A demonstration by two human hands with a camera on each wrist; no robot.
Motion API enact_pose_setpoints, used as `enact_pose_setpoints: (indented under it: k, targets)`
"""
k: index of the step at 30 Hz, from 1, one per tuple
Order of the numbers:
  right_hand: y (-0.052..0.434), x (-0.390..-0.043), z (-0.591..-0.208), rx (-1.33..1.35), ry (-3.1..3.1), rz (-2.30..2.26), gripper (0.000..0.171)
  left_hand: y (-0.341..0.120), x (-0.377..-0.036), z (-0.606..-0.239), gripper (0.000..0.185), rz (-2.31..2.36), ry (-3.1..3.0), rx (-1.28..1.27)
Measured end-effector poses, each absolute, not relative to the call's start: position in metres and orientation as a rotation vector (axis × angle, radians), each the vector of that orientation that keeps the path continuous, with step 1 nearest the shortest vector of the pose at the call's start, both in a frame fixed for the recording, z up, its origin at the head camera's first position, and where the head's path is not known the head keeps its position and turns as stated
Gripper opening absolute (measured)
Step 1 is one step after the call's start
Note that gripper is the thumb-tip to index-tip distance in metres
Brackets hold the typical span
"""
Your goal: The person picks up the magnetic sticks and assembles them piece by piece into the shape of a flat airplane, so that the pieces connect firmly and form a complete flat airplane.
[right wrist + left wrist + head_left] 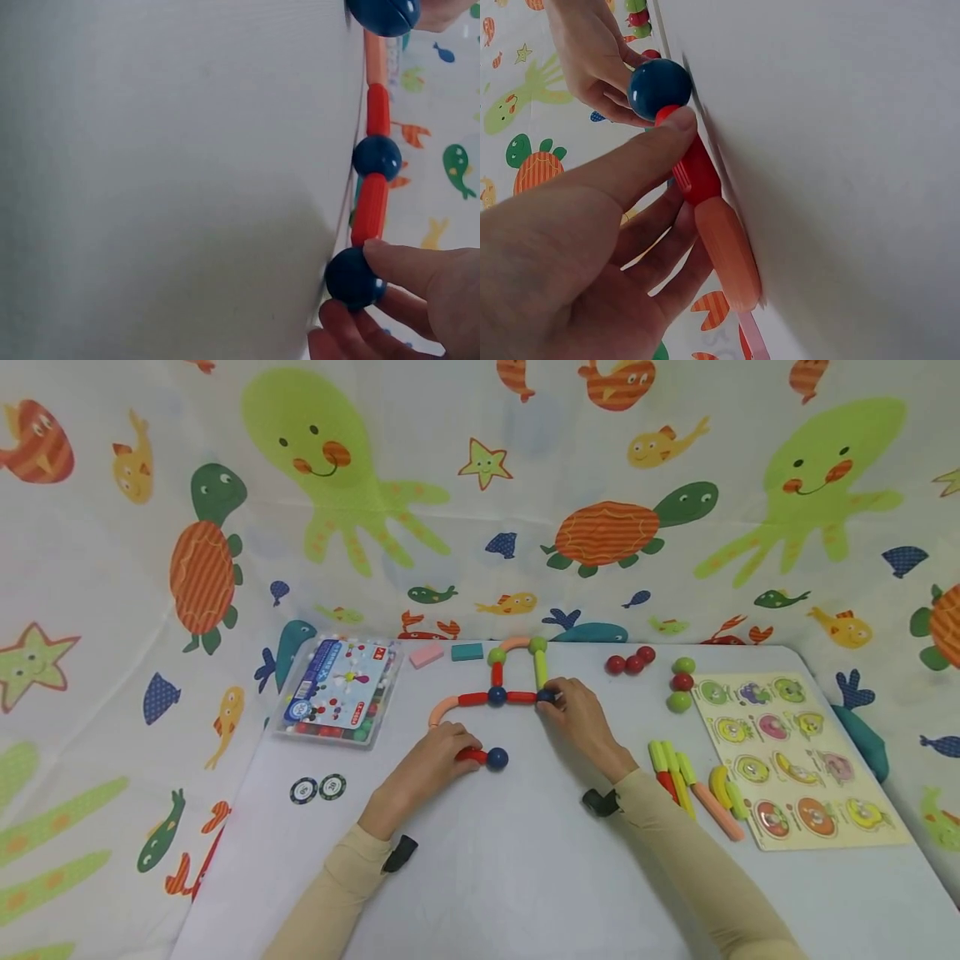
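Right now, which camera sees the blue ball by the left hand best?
The left wrist view: the blue ball fills the frame, stuck on the red stick the left hand holds. The head view shows it small; the right wrist view catches only its edge.

White table (480, 860), toys laid out across its far half.

Far left: a clear plastic box (339, 690) of pieces, two round tokens (318, 788) nearer the front edge. At the back edge a pink block (426, 655) beside a teal block (467, 651). Centre: a figure of rods and balls (497, 693) lies flat, red, orange and green rods joined by blue and green balls. Right of it, three red balls (631, 661) in a row, then a green-red-green ball cluster (682, 683). Far right: a wooden peg puzzle board (795, 758), with loose green, red and orange rods (693, 785) just beside its left edge.
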State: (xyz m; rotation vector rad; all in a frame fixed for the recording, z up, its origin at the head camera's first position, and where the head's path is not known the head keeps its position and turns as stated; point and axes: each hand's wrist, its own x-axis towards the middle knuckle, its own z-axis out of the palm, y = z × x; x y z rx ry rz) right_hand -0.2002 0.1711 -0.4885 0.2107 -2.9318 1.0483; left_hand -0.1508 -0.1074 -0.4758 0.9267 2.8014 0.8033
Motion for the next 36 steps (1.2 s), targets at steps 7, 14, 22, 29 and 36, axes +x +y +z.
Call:
enact_pose_setpoints:
  k: [7,14,22,29,36]
  targets:
    - [0.193,-0.19,-0.467,0.161,-2.864,1.056,0.043,-0.107,-0.149,-0.475,0.038,0.784,2.806,0.93]
    - [0.25,-0.164,-0.439,0.145,-2.587,1.025,0.038,-0.105,-0.148,-0.476,0.042,0.832,2.763,0.893]
    - [0.314,-0.116,-0.431,0.045,-2.45,0.877,0.034,-0.104,-0.146,-0.474,0.045,0.865,2.736,0.859]
    - [0.335,-0.079,-0.445,-0.034,-2.64,0.828,0.037,-0.103,-0.146,-0.474,0.044,0.864,2.73,0.874]
    - [0.335,-0.061,-0.463,-0.055,-2.902,0.865,0.036,-0.1,-0.146,-0.477,0.042,0.876,2.729,0.882]
